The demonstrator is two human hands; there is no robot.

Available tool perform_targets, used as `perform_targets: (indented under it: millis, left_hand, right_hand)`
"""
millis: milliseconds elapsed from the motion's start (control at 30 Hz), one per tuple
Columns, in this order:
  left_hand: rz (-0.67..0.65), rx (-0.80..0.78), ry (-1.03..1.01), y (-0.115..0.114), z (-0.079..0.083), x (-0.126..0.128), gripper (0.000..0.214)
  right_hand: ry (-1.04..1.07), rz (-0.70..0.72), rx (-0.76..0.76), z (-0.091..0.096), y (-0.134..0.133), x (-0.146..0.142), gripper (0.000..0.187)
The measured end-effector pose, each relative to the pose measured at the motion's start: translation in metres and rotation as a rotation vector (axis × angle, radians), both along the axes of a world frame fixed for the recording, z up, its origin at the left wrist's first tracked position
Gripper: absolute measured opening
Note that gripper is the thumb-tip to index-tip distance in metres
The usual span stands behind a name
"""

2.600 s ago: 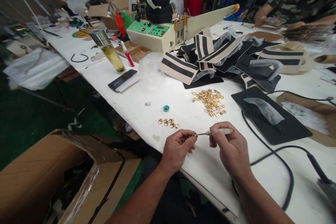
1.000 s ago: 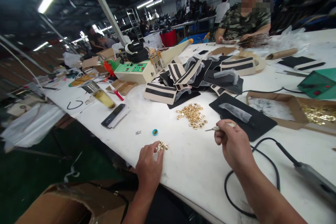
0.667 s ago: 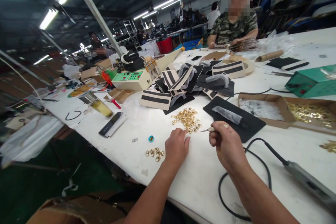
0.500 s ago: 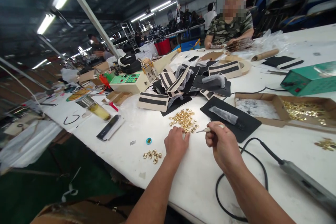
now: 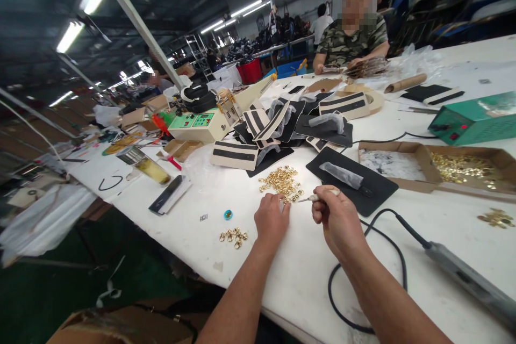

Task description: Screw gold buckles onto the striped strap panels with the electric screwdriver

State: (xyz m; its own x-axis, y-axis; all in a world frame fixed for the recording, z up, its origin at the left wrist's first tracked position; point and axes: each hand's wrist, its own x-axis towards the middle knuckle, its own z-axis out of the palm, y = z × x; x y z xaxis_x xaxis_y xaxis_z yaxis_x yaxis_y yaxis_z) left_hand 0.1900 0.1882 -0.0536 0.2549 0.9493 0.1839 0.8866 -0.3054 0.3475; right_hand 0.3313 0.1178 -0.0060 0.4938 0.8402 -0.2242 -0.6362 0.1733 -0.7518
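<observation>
My right hand (image 5: 337,220) is closed around the pale handle of a small screwdriver (image 5: 318,196). Its thin metal tip points left, close to the fingertips of my other hand. My left hand (image 5: 272,220) rests on the table with fingers bent together at the front edge of a pile of small gold metal fittings (image 5: 280,180). What those fingers pinch, if anything, is hidden. A smaller group of gold fittings (image 5: 234,236) lies to the left, beside a blue round cap (image 5: 228,215). Beyond my right hand lies a black panel (image 5: 379,193) with a plastic-wrapped handle on it.
Black and beige panels (image 5: 278,123) are heaped behind the pile. At right are cardboard trays (image 5: 433,180), a green box device (image 5: 471,121) and a grey corded tool (image 5: 463,274). A cream machine (image 5: 201,131) stands left. Across the table sits a person (image 5: 350,40).
My right hand and the screwdriver have shifted slightly left, bringing the tip nearer my left fingertips. My left hand stays by the pile. The view has shifted a little.
</observation>
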Motion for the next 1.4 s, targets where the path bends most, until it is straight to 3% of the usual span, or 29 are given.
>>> perform_targets:
  millis: [267, 467, 733, 933, 1100, 1400]
  left_hand:
    - [-0.014, -0.065, -0.066, 0.003, 0.001, -0.001, 0.010]
    - [-0.015, -0.138, -0.244, 0.002, 0.007, -0.002, 0.006]
    - [-0.008, -0.399, -0.666, -0.035, 0.021, -0.010, 0.028]
    - [0.084, -0.571, -1.176, -0.067, 0.021, -0.027, 0.042]
    - [0.084, -0.609, -1.278, -0.077, 0.021, -0.035, 0.048]
    - [0.076, -0.648, -1.308, -0.082, 0.015, -0.045, 0.054]
  right_hand:
    - [-0.020, 0.007, -0.019, -0.003, 0.001, -0.001, 0.030]
    - [-0.034, 0.000, -0.019, -0.007, 0.002, -0.002, 0.028]
    - [-0.041, 0.059, -0.022, -0.009, 0.000, -0.006, 0.027]
    - [-0.005, 0.247, -0.026, -0.015, -0.007, -0.033, 0.028]
    - [-0.015, 0.328, -0.038, -0.021, -0.012, -0.052, 0.029]
    - [0.012, 0.256, -0.094, -0.025, -0.010, -0.056, 0.030]
